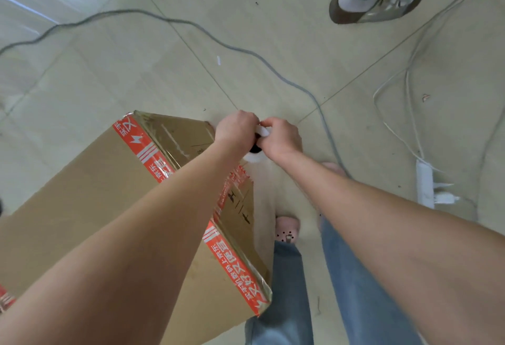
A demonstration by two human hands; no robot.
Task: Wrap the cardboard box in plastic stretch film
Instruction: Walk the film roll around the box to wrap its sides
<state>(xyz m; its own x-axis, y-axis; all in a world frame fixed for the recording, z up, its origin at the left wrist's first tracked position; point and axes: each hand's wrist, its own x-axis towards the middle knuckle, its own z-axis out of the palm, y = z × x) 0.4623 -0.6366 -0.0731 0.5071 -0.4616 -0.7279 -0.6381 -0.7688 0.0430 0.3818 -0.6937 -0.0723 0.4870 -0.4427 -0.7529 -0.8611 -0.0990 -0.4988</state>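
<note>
A large brown cardboard box (90,202) with red printed tape along its edges stands on the tiled floor at the lower left. Clear film lies glossy over its right side face (177,137) and hangs down past that edge. The stretch film roll (255,153), white with a dark core hole, stands upright just beyond the box's right corner. My left hand (236,128) is closed on the roll's top from the left. My right hand (278,139) pinches a white bunched strip of film at the roll's top. Both forearms hide much of the roll.
A grey cable (191,26) snakes across the floor behind the box. White cords and a power strip (425,186) lie at the right. Another person's shoe (377,3) stands at the upper right. My own feet in pink shoes (287,228) are beside the box.
</note>
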